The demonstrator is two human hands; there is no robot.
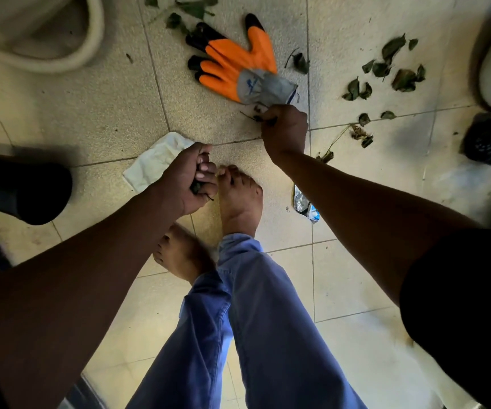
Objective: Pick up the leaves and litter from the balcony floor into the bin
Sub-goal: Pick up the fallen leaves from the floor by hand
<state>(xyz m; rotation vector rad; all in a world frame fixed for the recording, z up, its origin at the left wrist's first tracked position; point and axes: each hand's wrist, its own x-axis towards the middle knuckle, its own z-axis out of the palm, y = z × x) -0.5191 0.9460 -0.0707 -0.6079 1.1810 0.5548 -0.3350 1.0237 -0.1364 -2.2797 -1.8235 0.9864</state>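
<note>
Collection was under way, far from finished. Landmark: the orange glove (232, 69) lying flat on the floor (91, 113).

Left hand (189, 180), below-left of the glove: grip clenched round a small dark wad, judged to be leaf bits already gathered. It overlapped a white cloth (150, 166) on the tiles; contact with the cloth could not be told.

Right hand (284, 128), just below the glove's grey cuff: grip curled at floor level, pinching dark twig and leaf scraps (257, 117). Whether it also touched the cuff was unclear; the cuff was blurred.

Still on the floor:
- a scatter of dry leaves (391, 66) well to the right of the glove
- a stem with withered leaves (356, 134) below-right of it
- green sprigs (191, 8) above it
- a crumpled wrapper (304, 205) below it, beside the bare foot

A pale rounded rim (91, 39) sat left of the glove, possibly the bin; this was not certain. Nothing could be seen inside it.

Judgement: two small handfuls held, none visibly binned, most litter remaining.
</note>
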